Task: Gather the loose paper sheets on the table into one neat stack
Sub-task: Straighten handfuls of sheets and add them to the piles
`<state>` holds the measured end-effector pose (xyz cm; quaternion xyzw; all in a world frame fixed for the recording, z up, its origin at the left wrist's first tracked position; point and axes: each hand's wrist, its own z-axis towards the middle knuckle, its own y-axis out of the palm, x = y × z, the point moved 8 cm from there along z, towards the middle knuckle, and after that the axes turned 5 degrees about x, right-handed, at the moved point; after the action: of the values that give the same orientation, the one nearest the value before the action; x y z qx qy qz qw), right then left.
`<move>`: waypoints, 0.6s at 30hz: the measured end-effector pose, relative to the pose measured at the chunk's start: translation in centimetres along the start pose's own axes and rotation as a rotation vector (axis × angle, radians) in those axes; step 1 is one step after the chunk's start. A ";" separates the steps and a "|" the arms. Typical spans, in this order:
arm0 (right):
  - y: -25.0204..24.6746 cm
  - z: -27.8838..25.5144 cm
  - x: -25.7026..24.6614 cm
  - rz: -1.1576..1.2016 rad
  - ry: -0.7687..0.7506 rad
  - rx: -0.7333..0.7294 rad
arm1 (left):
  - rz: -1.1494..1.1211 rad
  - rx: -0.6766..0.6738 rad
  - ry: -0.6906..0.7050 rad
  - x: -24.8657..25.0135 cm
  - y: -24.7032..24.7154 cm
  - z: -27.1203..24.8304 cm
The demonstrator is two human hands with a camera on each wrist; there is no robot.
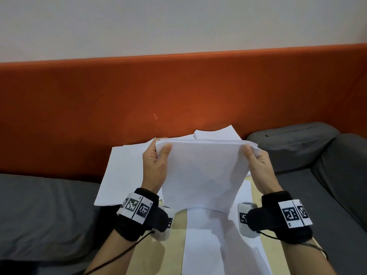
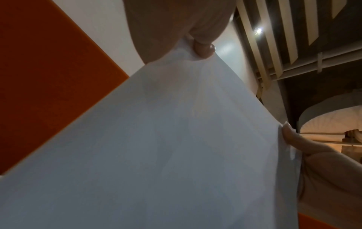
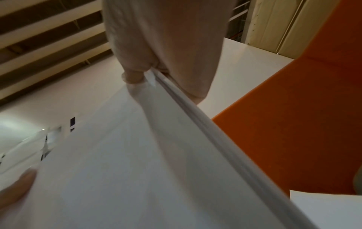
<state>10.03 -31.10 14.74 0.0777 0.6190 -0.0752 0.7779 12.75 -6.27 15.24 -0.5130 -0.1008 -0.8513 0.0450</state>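
A bundle of white paper sheets (image 1: 202, 173) is held upright above the table, its lower edge hanging free. My left hand (image 1: 156, 161) grips the bundle's upper left corner, thumb on the near face. My right hand (image 1: 256, 161) grips the upper right corner the same way. In the left wrist view the paper bundle (image 2: 156, 155) fills the frame, with the thumb (image 2: 203, 48) pressed on it. The right wrist view shows the bundle's layered edge (image 3: 205, 131). More sheets lie on the table: a spread to the left (image 1: 121, 175), some behind (image 1: 216, 132), one below (image 1: 214, 245).
The light wooden table (image 1: 178, 221) stands between grey cushions, one at the left (image 1: 45, 215) and one at the right (image 1: 325, 165). An orange padded wall panel (image 1: 178, 92) runs behind. Black cables trail from both wrist cameras.
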 end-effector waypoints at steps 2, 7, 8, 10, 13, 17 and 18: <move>-0.2 0.3 0.6 0.004 0.017 0.004 | -0.013 0.021 -0.012 -0.3 -0.3 0.1; 0.0 -1.0 11.0 -0.131 0.360 -0.069 | 0.000 -0.023 -0.341 -7.7 -0.6 -2.8; 0.0 -1.8 13.4 -0.176 0.419 -0.069 | 0.042 -0.050 -0.418 -9.6 -0.5 -4.3; -0.7 -2.8 16.2 -0.197 0.468 0.004 | 0.102 -0.138 -0.536 -12.8 -0.1 -7.1; -3.2 -2.3 16.4 -0.213 0.450 0.150 | 0.139 -0.333 -0.654 -15.7 0.9 -9.2; -8.3 -1.7 16.2 -0.274 0.457 0.259 | 0.282 -0.315 -0.822 -19.5 -0.5 -11.6; -9.6 -2.0 16.4 -0.287 0.474 0.282 | 0.248 -0.273 -0.887 -20.5 -0.9 -12.5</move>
<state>9.74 -40.37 -1.93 0.1121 0.7712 -0.2494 0.5749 11.45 -8.69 -8.60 -0.8360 0.0641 -0.5441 0.0311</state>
